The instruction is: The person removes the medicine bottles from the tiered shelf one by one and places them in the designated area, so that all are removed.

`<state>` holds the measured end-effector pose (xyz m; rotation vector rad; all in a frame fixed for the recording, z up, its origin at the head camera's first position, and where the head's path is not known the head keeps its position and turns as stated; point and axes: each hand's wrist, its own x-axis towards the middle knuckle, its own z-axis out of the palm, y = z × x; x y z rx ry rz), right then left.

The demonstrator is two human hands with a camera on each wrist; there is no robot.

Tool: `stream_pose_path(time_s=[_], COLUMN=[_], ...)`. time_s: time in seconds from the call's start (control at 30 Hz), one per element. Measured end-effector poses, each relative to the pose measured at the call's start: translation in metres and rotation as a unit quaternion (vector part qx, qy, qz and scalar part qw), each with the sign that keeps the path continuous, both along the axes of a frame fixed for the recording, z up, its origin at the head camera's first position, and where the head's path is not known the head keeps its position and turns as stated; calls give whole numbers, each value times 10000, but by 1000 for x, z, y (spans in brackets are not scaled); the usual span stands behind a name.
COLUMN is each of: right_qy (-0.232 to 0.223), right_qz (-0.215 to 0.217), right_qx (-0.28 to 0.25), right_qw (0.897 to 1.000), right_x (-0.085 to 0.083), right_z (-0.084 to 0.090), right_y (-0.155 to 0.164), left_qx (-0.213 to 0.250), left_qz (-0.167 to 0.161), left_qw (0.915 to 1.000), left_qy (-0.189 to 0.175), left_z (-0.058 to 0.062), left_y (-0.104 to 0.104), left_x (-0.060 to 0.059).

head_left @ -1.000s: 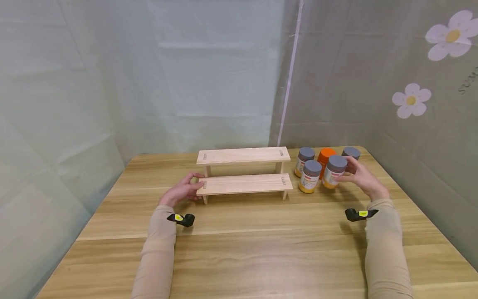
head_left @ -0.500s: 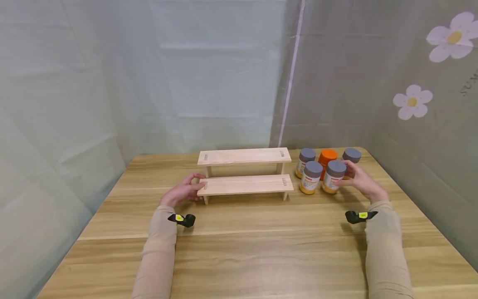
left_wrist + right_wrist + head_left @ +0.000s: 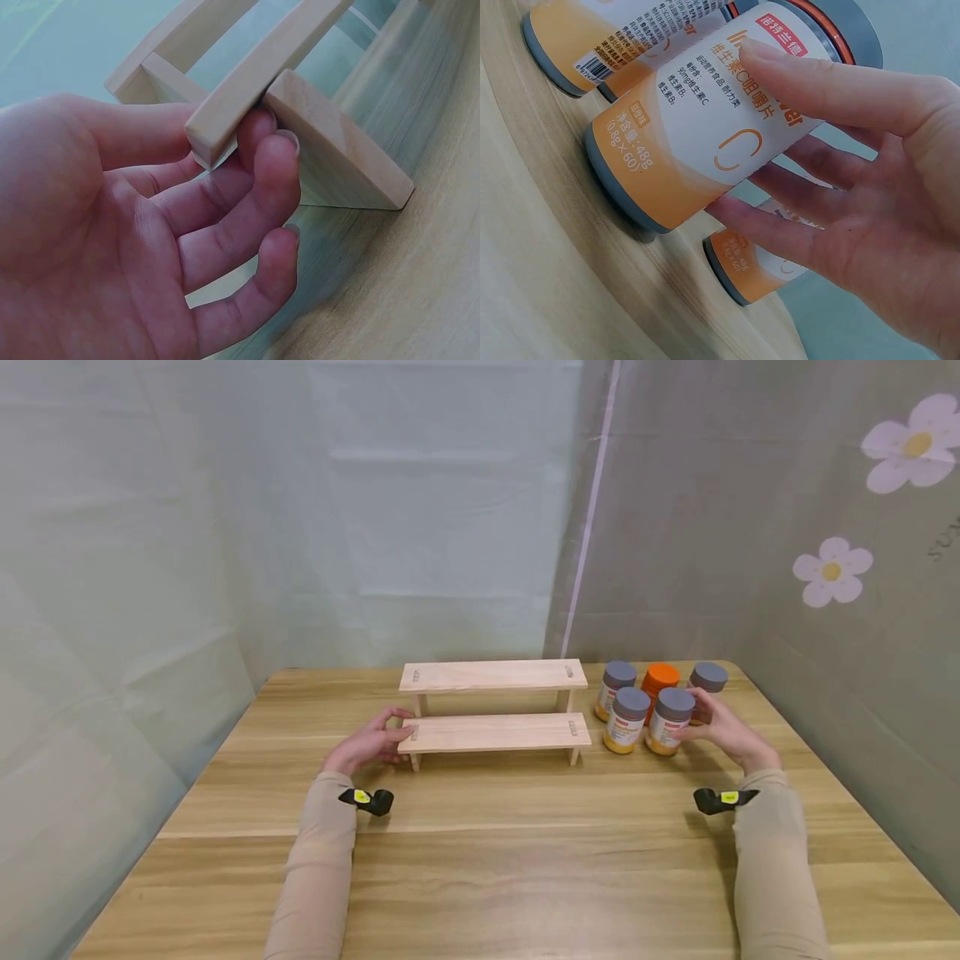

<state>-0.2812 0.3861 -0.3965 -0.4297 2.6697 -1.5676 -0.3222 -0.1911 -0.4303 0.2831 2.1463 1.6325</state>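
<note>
My left hand [image 3: 369, 743] pinches the left end of the lower board [image 3: 495, 732] of a two-tier pale wooden shelf, thumb on top and fingers curled beneath. Close up, the left wrist view shows the fingertips [image 3: 276, 150] against the board's slanted leg [image 3: 337, 142]. At the right, my right hand [image 3: 726, 728] grips a grey-lidded vitamin C tablet bottle [image 3: 670, 722] from its right side. That bottle is upright, with an orange and white label [image 3: 682, 142]; its base appears to be on the table. A matching bottle [image 3: 627, 720] stands just left of it.
Behind the front bottles stand a grey-lidded bottle [image 3: 618, 681], an orange bottle [image 3: 662, 677] and another grey-lidded bottle [image 3: 708, 678], near the back edge of the wooden table [image 3: 487, 877]. The shelf's upper board [image 3: 491, 674] lies behind the lower one. Curtains [image 3: 435, 527] surround the table.
The right hand has lowered the gripped bottle and drawn it slightly nearer, level with the front bottle beside it. The left hand keeps its hold on the shelf. The head view has tilted slightly.
</note>
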Motion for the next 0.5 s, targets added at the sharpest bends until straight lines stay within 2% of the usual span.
stream_pose_path(time_s=[0.5], right_qy=[-62], right_qz=[62], right_qx=[31], right_qw=[10000], right_x=[-3], right_z=[-10], right_y=[3], left_qx=[-31], left_qz=[-74], left_qw=[9999], left_qy=[94], left_z=[-1], left_y=[-1], left_x=[0])
